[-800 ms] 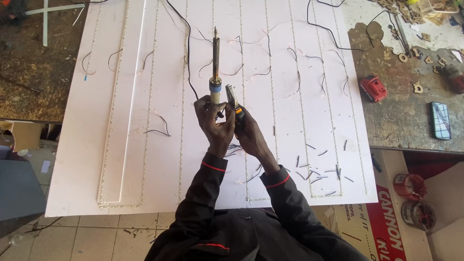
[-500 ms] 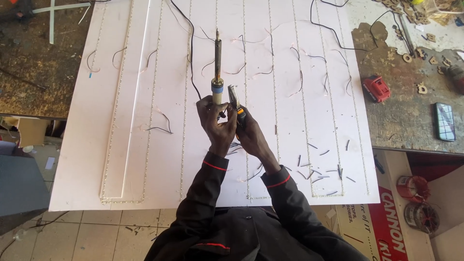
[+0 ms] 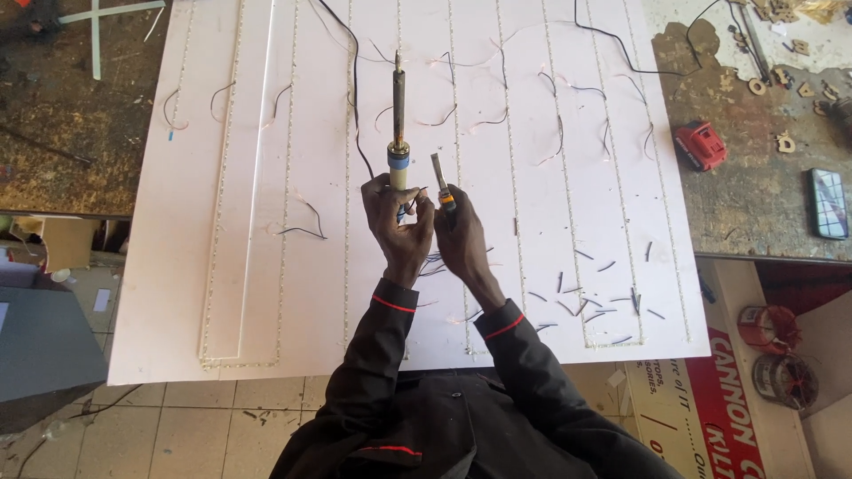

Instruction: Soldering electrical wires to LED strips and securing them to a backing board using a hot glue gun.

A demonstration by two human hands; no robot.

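The long soldering iron with a cream handle, blue collar and dark metal shaft stands upright in the grip of the left hand, whose fingers are closed tight around the handle's lower end; the shaft points away from the person. Just beside that grip, to its right, the right hand is closed around a small screwdriver with an orange-and-black handle, its flat blade rising above the fingers. The two hands touch. Beneath both grips lies a large white board with rows of tiny lights, strewn with thin black wire offcuts. Well right of the grips, on the worn brown tabletop, sit a red box-shaped tool and a dark phone.
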